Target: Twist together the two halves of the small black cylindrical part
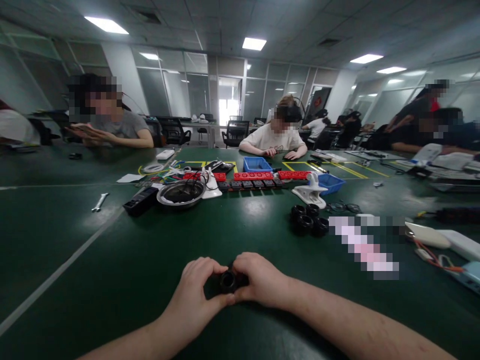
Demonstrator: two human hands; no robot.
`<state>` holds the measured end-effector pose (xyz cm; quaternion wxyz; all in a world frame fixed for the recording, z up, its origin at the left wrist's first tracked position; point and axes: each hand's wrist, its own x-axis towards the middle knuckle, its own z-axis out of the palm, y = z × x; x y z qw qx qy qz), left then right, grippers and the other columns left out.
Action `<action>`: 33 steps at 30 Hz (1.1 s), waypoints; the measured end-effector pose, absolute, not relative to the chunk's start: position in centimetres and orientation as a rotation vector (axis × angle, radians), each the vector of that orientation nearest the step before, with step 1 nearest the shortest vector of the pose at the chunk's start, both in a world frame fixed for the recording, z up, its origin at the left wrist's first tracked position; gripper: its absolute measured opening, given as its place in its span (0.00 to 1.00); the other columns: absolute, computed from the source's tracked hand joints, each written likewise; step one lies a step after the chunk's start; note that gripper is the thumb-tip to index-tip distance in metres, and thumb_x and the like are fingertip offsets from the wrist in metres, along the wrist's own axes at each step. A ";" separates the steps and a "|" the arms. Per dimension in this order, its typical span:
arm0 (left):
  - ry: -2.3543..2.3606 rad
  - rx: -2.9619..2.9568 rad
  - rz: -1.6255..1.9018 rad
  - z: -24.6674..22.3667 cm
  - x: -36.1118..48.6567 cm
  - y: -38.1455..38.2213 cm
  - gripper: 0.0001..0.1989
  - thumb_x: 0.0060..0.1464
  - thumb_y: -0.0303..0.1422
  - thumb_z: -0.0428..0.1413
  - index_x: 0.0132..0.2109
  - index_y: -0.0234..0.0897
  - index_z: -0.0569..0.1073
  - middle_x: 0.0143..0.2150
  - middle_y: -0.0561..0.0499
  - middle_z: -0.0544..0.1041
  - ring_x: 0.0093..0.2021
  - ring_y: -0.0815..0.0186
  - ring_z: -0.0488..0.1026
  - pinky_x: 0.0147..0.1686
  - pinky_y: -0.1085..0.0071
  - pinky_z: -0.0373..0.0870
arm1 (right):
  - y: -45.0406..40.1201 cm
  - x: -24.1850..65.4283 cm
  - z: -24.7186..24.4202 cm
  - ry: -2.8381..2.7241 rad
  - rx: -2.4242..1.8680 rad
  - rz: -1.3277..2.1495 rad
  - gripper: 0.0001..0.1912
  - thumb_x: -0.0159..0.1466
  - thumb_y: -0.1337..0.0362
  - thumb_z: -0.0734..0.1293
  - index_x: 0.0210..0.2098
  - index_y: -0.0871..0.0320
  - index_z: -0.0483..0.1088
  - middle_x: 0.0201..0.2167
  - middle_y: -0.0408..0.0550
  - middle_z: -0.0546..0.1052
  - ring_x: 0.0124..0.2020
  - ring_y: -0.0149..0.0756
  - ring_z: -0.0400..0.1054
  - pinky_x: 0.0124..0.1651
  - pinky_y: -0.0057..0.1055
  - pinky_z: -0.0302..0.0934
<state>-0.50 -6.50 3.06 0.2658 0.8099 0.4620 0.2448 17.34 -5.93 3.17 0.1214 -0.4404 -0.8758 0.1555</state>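
Note:
Close in front of me, a small black ring-shaped part (pixel 227 281) with a round opening is held low over the green table (pixel 157 245). My left hand (pixel 193 287) pinches it from the left between thumb and fingers. From the right, my right hand (pixel 258 280) grips it too, with its fingers curled and partly hiding that side. The two thumbs come close together below the opening. Several similar black round parts (pixel 306 223) sit in a cluster farther off, beyond my right hand.
Left of centre are a wrench (pixel 99 202), a black device (pixel 141 201) and a metal bowl (pixel 181 203). Red strips (pixel 253 176), a white clamp stand (pixel 311 192) and blue bins (pixel 257 164) line the middle. A co-worker (pixel 275 137) sits opposite; cables and white items lie right.

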 end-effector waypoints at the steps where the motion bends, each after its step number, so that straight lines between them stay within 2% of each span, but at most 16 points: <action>1: 1.284 2.181 0.670 3.0 -0.4 -6.6 0.11 0.41 0.34 0.62 0.33 0.39 0.70 0.33 0.53 0.70 0.37 0.58 0.67 0.36 0.65 0.62 | -6.2 17.0 3.0 -2.547 -1.363 0.363 0.21 0.47 0.48 0.71 0.25 0.60 0.68 0.23 0.40 0.68 0.26 0.31 0.61 0.29 0.27 0.53; 5: 1.325 2.171 0.700 3.0 -0.2 -6.4 0.09 0.41 0.31 0.61 0.33 0.38 0.70 0.32 0.52 0.70 0.38 0.57 0.66 0.38 0.63 0.62 | -7.2 15.9 2.8 -2.488 -1.554 0.109 0.25 0.50 0.42 0.64 0.26 0.60 0.68 0.25 0.47 0.71 0.29 0.38 0.62 0.35 0.36 0.54; 9: 1.233 2.164 0.671 2.7 -0.6 -6.0 0.08 0.44 0.31 0.59 0.35 0.39 0.70 0.34 0.52 0.70 0.39 0.58 0.66 0.39 0.63 0.62 | -7.1 16.3 2.9 -2.456 -1.468 0.173 0.29 0.49 0.39 0.63 0.34 0.60 0.68 0.33 0.49 0.71 0.34 0.41 0.62 0.39 0.39 0.56; 13: 1.061 2.133 0.650 2.3 -1.2 -5.5 0.12 0.45 0.28 0.57 0.40 0.40 0.70 0.37 0.52 0.69 0.40 0.59 0.66 0.40 0.65 0.63 | -5.8 17.9 3.3 -2.591 -1.162 0.510 0.23 0.51 0.51 0.70 0.40 0.61 0.67 0.37 0.48 0.70 0.38 0.38 0.63 0.40 0.33 0.58; 17: 0.969 2.105 0.612 2.3 -1.4 -5.3 0.16 0.45 0.25 0.56 0.43 0.43 0.70 0.39 0.52 0.69 0.42 0.61 0.66 0.42 0.66 0.62 | -4.5 19.1 3.8 -2.674 -0.901 0.737 0.13 0.53 0.66 0.71 0.37 0.64 0.70 0.35 0.47 0.71 0.38 0.34 0.64 0.43 0.29 0.58; 20: 0.938 2.096 0.566 2.5 -1.4 -5.3 0.16 0.45 0.25 0.56 0.43 0.43 0.70 0.39 0.53 0.69 0.42 0.61 0.66 0.42 0.67 0.62 | -4.2 19.3 3.9 -2.654 -0.864 0.762 0.11 0.52 0.69 0.71 0.35 0.64 0.71 0.32 0.45 0.72 0.37 0.33 0.65 0.43 0.27 0.58; 24: 0.925 2.092 0.534 2.9 -1.4 -5.5 0.15 0.44 0.25 0.57 0.42 0.42 0.70 0.39 0.53 0.69 0.42 0.62 0.66 0.42 0.67 0.62 | -4.5 19.1 3.7 -2.631 -0.903 0.692 0.12 0.49 0.66 0.73 0.32 0.63 0.70 0.29 0.42 0.71 0.34 0.31 0.64 0.39 0.26 0.57; 27: 0.953 2.098 0.528 2.9 -1.2 -5.7 0.13 0.44 0.27 0.58 0.40 0.41 0.71 0.38 0.52 0.69 0.40 0.61 0.66 0.40 0.68 0.62 | -5.0 18.7 3.6 -2.634 -0.982 0.580 0.13 0.49 0.60 0.73 0.29 0.61 0.69 0.26 0.40 0.70 0.29 0.29 0.63 0.33 0.24 0.55; 30: 1.069 2.116 0.559 2.7 -1.0 -5.8 0.10 0.44 0.29 0.59 0.37 0.39 0.70 0.36 0.52 0.69 0.38 0.60 0.66 0.37 0.67 0.63 | -5.8 17.9 3.1 -2.620 -1.205 0.381 0.20 0.48 0.48 0.70 0.26 0.59 0.67 0.24 0.41 0.70 0.27 0.31 0.62 0.29 0.26 0.52; 33: 1.174 2.146 0.611 2.5 -0.7 -5.9 0.09 0.44 0.30 0.59 0.36 0.38 0.69 0.34 0.51 0.68 0.38 0.59 0.65 0.37 0.66 0.62 | -6.7 16.8 2.7 -2.576 -1.425 0.166 0.22 0.49 0.44 0.67 0.26 0.59 0.68 0.23 0.44 0.71 0.27 0.35 0.62 0.32 0.31 0.53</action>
